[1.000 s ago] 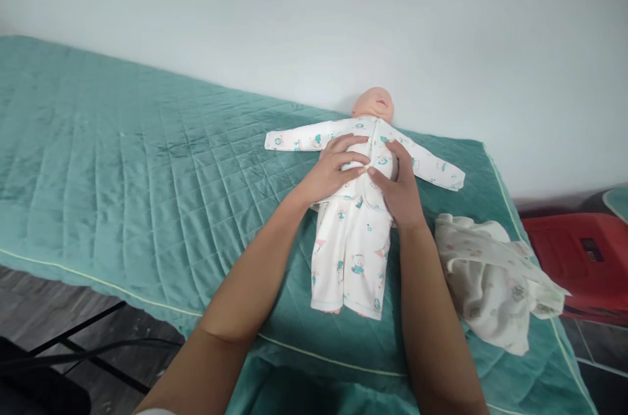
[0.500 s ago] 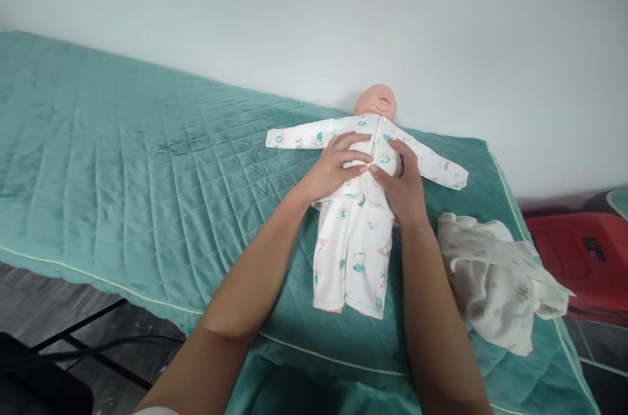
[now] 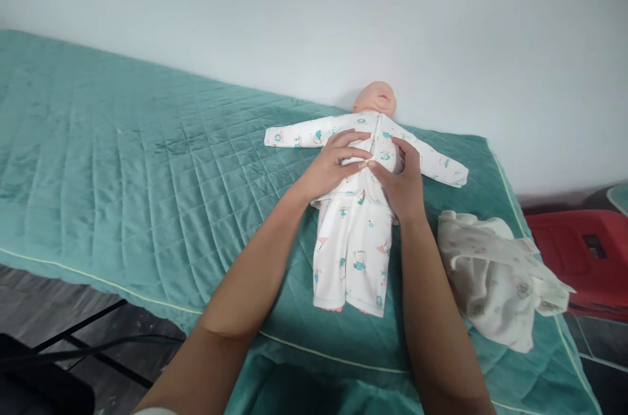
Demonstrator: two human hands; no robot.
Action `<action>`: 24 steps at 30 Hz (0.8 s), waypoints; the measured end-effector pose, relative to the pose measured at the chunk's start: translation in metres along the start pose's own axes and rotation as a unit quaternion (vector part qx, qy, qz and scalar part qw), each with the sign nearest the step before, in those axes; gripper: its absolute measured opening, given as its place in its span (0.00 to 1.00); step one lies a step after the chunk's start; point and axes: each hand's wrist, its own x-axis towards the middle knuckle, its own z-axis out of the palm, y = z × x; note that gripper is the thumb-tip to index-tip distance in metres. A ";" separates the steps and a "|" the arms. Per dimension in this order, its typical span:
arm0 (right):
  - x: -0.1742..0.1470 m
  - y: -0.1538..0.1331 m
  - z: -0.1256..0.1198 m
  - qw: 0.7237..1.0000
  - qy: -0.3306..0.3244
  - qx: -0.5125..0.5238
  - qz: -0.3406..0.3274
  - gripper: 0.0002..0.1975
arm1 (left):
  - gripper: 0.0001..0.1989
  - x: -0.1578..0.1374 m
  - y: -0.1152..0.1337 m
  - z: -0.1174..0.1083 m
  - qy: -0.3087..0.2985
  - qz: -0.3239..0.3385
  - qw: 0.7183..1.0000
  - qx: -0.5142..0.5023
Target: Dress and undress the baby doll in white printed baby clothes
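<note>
A baby doll (image 3: pixel 375 98) lies on its back, dressed in a white printed long-sleeved shirt (image 3: pixel 343 124) and matching trousers (image 3: pixel 331 258). My left hand (image 3: pixel 338 163) rests over one side of the shirt front, its thumb and fingertips holding the fabric by the front opening. From the other side, my right hand (image 3: pixel 405 186) grips the opposite edge, thumb at the opening and fingers curled on the chest. Both thumbs meet at a small fastener low on the shirt, mostly covered by the fingertips. The shirt's lower front hangs slightly parted below them.
A green quilted cover (image 3: pixel 147 173) spreads over the bed. Crumpled white printed baby clothes (image 3: pixel 490 277) lie to the right of my right forearm. Beyond the bed's right edge is a red plastic stool (image 3: pixel 574 251). A pale wall (image 3: pixel 294 16) runs behind the doll's head.
Hardly anything differs. Both hands stay at the same spot on the shirt front, with only slight shifts of the fingertips; the whole view has moved a little.
</note>
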 end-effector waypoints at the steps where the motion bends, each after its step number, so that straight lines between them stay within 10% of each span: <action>1: 0.000 0.000 0.000 1.000 -0.001 -0.003 -0.002 0.30 | 0.08 0.000 0.000 0.000 0.002 0.000 1.000 0.000; 14: -0.001 0.006 -0.001 0.999 -0.032 0.009 -0.011 0.33 | 0.02 0.000 0.012 0.007 0.030 -0.016 0.997 0.076; 24: -0.002 0.001 -0.005 0.988 -0.051 -0.025 -0.143 0.21 | 0.12 -0.001 0.011 0.003 -0.009 0.018 0.994 0.107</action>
